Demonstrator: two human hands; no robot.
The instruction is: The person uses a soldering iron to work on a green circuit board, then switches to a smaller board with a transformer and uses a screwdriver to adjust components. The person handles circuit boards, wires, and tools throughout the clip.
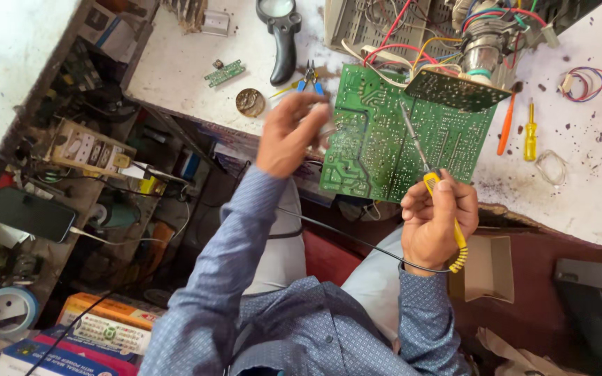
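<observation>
- Down at the lower left, well away from the green circuit board, lie three flat printed boxes: one orange and white, one pink-edged with a white face below it, one blue at the frame's corner. Their print goes uncopied.
- Right of the board's lower edge, under the table lip, sits one plain brown cardboard box, flaps open.
- Far left of the board hangs one beige switch panel with a small yellow tag at its end.
- Left of the board, on the white speckled tabletop, lie one small green board strip, one round brass-coloured disc and one black magnifying glass.
- Right of the board lie two screwdrivers, one orange, one yellow, and one coil of red and blue wire.
- Count of hands: two, both in blue patterned sleeves.
- Left hand grips the board's left edge, fingers curled over it, tilting it up from the table edge.
- Right hand is closed around one yellow-handled soldering iron, whose thin metal tip rests on the board's upper middle; one black cord runs from the handle across the lap.
- Above the board sits a darker second board with red, yellow and blue wires.
</observation>
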